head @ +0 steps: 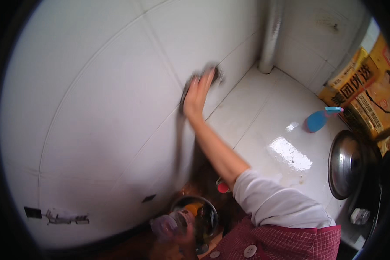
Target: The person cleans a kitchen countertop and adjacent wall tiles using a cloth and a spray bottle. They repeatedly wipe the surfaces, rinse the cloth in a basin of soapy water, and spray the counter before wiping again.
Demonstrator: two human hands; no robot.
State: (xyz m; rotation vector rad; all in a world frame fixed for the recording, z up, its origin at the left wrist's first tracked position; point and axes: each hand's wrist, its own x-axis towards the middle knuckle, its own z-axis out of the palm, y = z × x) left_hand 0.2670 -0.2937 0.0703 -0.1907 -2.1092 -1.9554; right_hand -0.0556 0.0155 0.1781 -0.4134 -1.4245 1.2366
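Note:
Against the white tiled wall [117,107], my right hand [196,97] presses a dark grey cloth or pad [183,100] flat, fingers pointing up and away from me. Motion blurs the cloth, and much of it is hidden under the palm. My arm reaches across the corner of a white tiled counter [247,107], which looks wet and shiny. A blue spray bottle [317,121] with a light blue and pink head stands on that counter, apart from my hand. My left hand cannot be made out in view.
A white pipe [269,42] rises in the corner. Yellow printed bags [360,84] hang or lean at right, above a domed metal lid [343,165]. Below my arm are a red cap [222,187], a round metal-rimmed container [216,214] and blurred clear plastic ware [164,227].

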